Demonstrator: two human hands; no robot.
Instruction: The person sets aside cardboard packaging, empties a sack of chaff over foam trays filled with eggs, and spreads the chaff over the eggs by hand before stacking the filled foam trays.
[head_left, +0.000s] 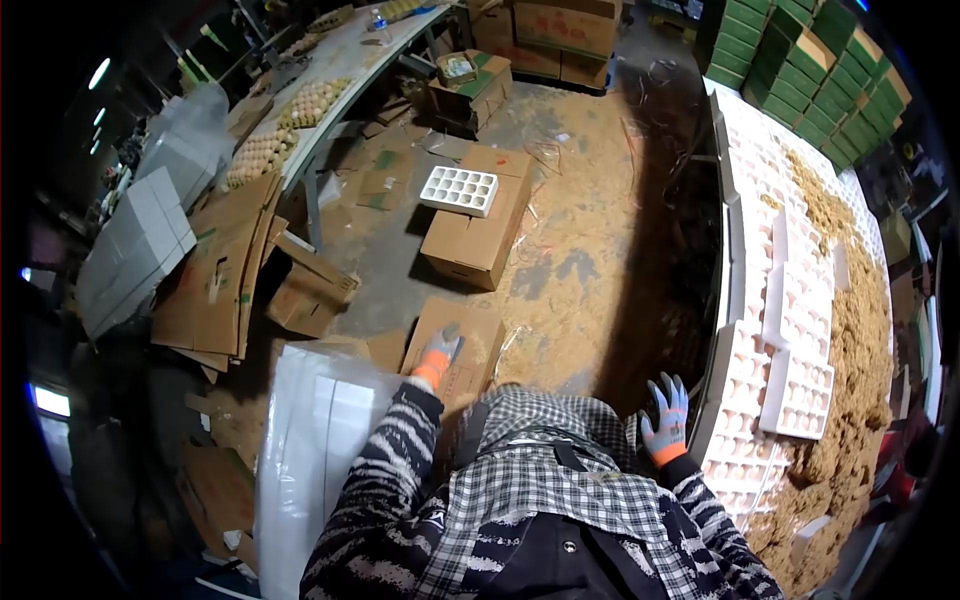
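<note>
My left hand [438,357], in a grey glove with an orange cuff, rests on or just over the top of a closed brown cardboard box [478,345] by my legs. Its fingers point forward and nothing shows in them. My right hand [664,418], gloved alike, is held out to the right with its fingers spread and holds nothing. Beside it is a long table edge lined with white foam egg trays [735,400], many filled with pale eggs. A smaller foam tray of eggs [800,395] lies on top of them.
Ahead, a white foam tray [460,190] sits on another cardboard box [480,235]. Plastic-wrapped white foam sheets [325,430] stand at my left, near flattened cartons [215,285]. Egg trays [262,158] line the left table. Brown loose material [850,400] covers the right table's far side.
</note>
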